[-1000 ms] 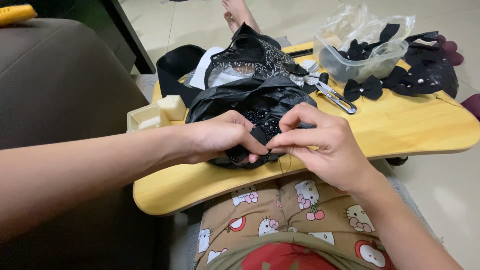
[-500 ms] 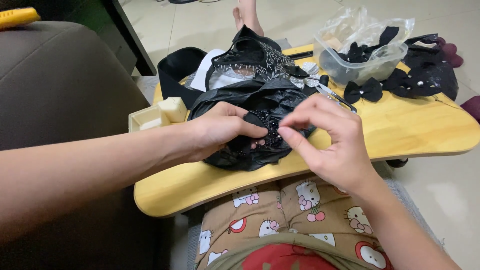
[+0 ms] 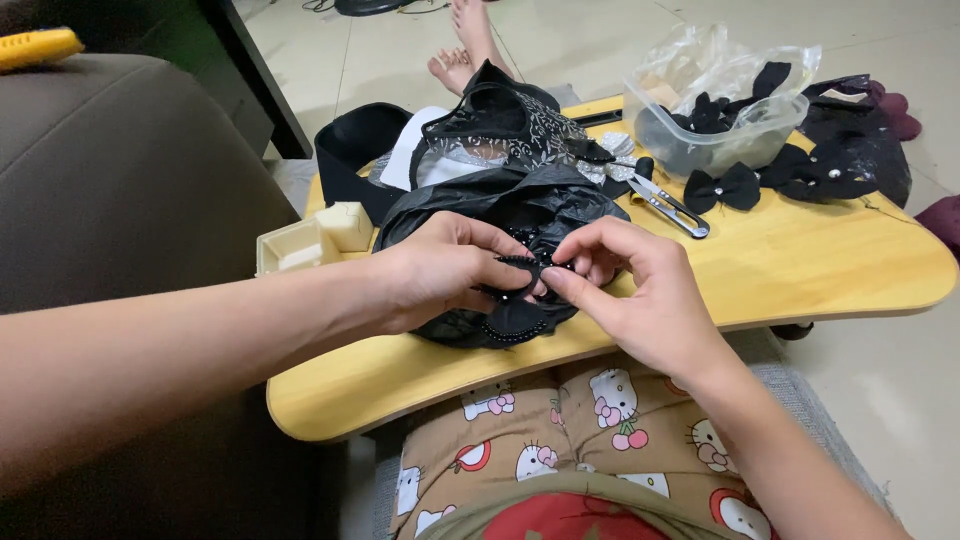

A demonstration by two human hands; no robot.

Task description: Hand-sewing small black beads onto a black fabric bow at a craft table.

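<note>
A grey-brown sofa (image 3: 120, 170) fills the upper left of the frame, with a yellow object (image 3: 35, 45) at its top edge. Across the middle runs a light wooden lap table (image 3: 820, 270), resting over legs in brown cartoon-print trousers (image 3: 560, 440) at the bottom centre.

On the table's centre lies a heap of black plastic bag and black lace fabric (image 3: 500, 150). At the upper right sits a clear plastic tub (image 3: 710, 130) lined with a crumpled bag and holding black bows; more black bows (image 3: 725, 185) and dark fabric lie just beside it toward the right edge. Small thread snips (image 3: 665, 200) lie between the heap and the tub. A cream box (image 3: 300, 245) sits at the table's left edge.

The left hand (image 3: 435, 270) reaches in from the left, fingers curled, pinching a small black beaded piece (image 3: 520, 265) at the frame's centre, over the near edge of the heap. The right hand (image 3: 630, 290) meets it from the right, thumb and forefinger pressed together on the same piece. A black beaded trim (image 3: 510, 325) lies directly below both hands.
</note>
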